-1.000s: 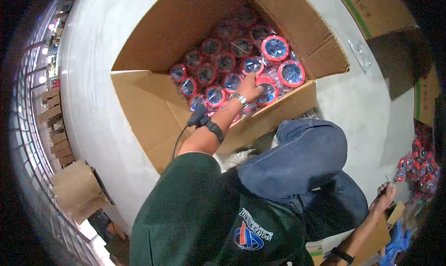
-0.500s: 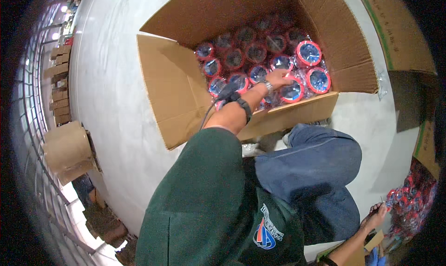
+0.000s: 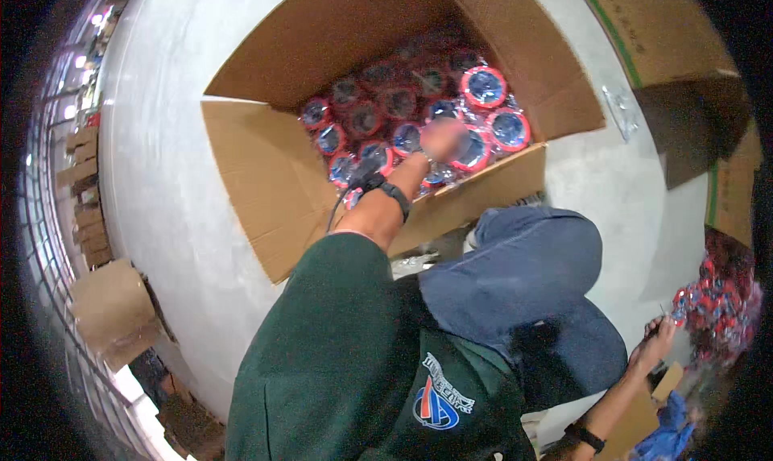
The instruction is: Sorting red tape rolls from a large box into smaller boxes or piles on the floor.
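My left hand (image 3: 444,141), smeared by motion, is over the front part of an open cardboard box (image 3: 262,167); its fingers cannot be made out. Beneath and around it are several round, red-rimmed pieces (image 3: 485,86) with blue middles, packed in rows under clear plastic. At the far lower right, my right hand (image 3: 656,342) has its fingers curled together beside a heap of small red and blue plastic-wrapped pieces (image 3: 717,304). A thin sliver pokes up at its fingertips, too small to name.
My bent knee in jeans (image 3: 523,252) lies just in front of the box. Another cardboard carton (image 3: 644,26) stands at the upper right, near a scrap of clear plastic (image 3: 622,113). Blue material (image 3: 667,429) lies at the lower right. A brown carton (image 3: 113,312) sits at the left.
The view has shifted, so the box appears farther left. My left hand stays over the same front pieces but is now blurred. My right hand remains beside the red and blue heap.
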`<state>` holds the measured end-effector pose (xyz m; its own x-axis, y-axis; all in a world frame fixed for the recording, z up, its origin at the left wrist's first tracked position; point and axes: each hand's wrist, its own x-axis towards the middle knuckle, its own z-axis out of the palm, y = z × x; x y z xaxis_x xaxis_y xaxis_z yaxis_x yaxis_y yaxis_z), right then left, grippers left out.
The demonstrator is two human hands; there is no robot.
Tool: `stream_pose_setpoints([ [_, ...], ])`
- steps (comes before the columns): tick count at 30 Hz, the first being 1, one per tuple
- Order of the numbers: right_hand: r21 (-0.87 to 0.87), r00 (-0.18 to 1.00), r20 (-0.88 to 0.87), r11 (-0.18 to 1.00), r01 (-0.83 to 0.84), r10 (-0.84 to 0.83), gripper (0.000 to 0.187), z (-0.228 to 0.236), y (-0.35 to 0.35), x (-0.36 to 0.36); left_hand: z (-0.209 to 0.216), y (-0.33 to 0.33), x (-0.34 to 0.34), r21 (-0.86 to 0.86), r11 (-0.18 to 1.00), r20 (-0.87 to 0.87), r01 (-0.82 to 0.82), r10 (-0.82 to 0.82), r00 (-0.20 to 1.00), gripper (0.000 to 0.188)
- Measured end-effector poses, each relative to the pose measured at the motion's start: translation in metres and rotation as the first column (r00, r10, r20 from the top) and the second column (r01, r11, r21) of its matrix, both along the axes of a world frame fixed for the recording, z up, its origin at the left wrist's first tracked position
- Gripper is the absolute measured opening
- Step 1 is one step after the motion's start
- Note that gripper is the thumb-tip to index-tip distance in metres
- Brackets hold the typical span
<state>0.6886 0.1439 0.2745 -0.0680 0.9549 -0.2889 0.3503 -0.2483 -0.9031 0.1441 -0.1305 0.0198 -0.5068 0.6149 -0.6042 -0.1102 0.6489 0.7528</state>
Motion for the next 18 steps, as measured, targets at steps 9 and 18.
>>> stream_pose_setpoints([
  [9, 0.134, 0.97, -0.205, 0.985, -0.105, 0.132, 0.008, 0.022, -0.02, -0.101, 0.004, -0.074, -0.001, 0.252, 0.726, 0.544, -0.64, 0.441, 0.714, 0.033],
  [18, 0.238, 0.979, -0.003, 0.951, -0.199, 0.205, 0.011, 0.04, -0.009, -0.089, 0.017, -0.004, -0.102, 0.387, 0.274, 0.604, -0.88, 0.646, 0.467, 0.023],
])
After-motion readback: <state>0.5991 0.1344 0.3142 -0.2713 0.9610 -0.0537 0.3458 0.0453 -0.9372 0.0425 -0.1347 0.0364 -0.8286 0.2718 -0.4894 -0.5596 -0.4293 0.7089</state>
